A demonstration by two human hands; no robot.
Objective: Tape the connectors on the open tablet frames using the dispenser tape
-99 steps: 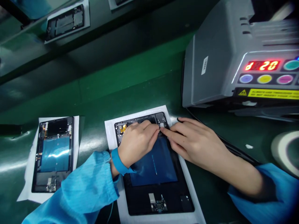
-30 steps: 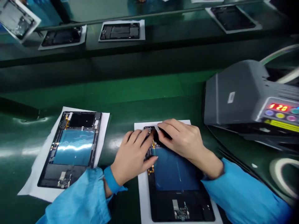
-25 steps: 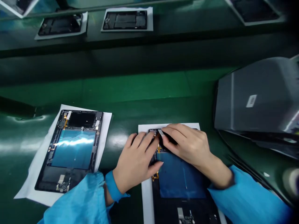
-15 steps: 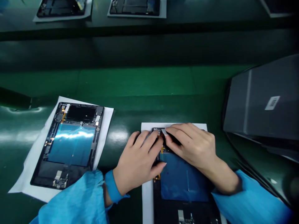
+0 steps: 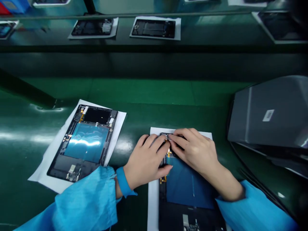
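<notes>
An opened tablet (image 5: 190,186) with a blue battery area lies on a white sheet (image 5: 152,205) in front of me. My left hand (image 5: 150,162) rests over its upper left edge, fingers spread and bent, fingertips on the frame near an orange flex cable (image 5: 169,153). At the same top corner, my right hand (image 5: 198,149) has thumb and forefinger pinched on a small silvery strip (image 5: 170,137), mostly covered by the fingers. The two hands' fingertips almost meet there. A blue band (image 5: 125,183) circles my left wrist.
A second opened tablet (image 5: 86,142) lies tilted on a white sheet (image 5: 43,171) to the left. At right stands a dark grey box-shaped device (image 5: 250,118) with a label and cables (image 5: 262,186). More tablets (image 5: 154,29) lie on the bench beyond. A dark post (image 5: 26,88) rises at left.
The head view has tilted up, so more of the far bench shows. My right fingertips have closed in at the tablet's corner, and the silvery strip shows less than before.
</notes>
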